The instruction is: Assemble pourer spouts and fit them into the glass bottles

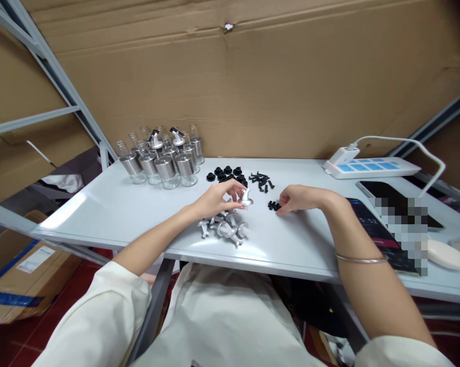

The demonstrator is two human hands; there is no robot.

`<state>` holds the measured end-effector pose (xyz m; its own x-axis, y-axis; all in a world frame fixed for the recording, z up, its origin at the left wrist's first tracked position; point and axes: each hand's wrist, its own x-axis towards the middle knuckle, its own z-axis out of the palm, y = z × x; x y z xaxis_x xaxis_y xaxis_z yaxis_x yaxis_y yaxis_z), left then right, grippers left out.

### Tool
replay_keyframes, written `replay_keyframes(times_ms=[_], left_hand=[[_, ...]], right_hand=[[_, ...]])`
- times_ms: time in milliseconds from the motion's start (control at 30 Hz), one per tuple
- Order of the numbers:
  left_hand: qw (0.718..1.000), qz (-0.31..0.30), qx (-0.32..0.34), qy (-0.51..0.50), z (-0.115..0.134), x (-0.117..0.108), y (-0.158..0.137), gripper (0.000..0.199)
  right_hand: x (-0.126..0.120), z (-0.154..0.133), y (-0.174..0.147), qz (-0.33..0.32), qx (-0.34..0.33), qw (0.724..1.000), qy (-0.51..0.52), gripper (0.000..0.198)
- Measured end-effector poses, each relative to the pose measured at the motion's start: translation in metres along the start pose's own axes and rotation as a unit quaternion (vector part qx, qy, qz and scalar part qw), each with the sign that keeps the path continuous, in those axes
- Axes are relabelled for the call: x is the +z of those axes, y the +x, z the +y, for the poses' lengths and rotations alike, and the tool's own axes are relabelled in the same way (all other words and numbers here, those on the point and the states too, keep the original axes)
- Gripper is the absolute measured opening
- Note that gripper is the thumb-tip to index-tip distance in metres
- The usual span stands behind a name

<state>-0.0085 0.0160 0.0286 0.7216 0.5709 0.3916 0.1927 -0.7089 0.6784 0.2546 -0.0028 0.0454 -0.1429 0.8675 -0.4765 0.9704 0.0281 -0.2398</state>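
Note:
My left hand (219, 198) holds a silver pourer spout (246, 198) upright between thumb and fingers, above the table. Just below it lies a loose pile of similar silver spouts (225, 229). My right hand (296, 198) reaches down to a small cluster of tiny black parts (271, 205), thumb and fingers drawn together at its edge; what they grip, if anything, is hidden. Behind the hands are several round black stoppers (227, 170) and a scatter of small black levers (263, 179).
Glass bottles with steel sleeves (166, 168) stand grouped at the back left; two carry spouts with black tops. A white power strip (371, 167), two phones (382, 229) and a pale oval object (447, 254) occupy the right side. Cardboard (252, 92) walls the back of the table.

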Motion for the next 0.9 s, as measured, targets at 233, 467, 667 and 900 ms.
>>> replay_keyframes(times_ms=[233, 467, 667, 900], left_hand=[[1.0, 0.002, 0.012, 0.001, 0.001, 0.0, 0.0, 0.035], [1.0, -0.001, 0.021, 0.001, 0.0, 0.0, 0.0, 0.035], [1.0, 0.002, 0.019, 0.0, 0.002, -0.001, 0.0, 0.034], [1.0, -0.003, 0.017, 0.006, 0.001, 0.0, -0.001, 0.034]], right_hand=[[-0.001, 0.003, -0.003, 0.001, -0.001, 1.0, 0.022, 0.012], [-0.013, 0.008, -0.015, 0.082, -0.056, 0.982, 0.159, 0.012], [-0.008, -0.016, -0.015, 0.23, -0.176, 0.883, 0.369, 0.025], [0.003, -0.039, -0.01, 0.25, -0.242, 0.842, 0.413, 0.029]])
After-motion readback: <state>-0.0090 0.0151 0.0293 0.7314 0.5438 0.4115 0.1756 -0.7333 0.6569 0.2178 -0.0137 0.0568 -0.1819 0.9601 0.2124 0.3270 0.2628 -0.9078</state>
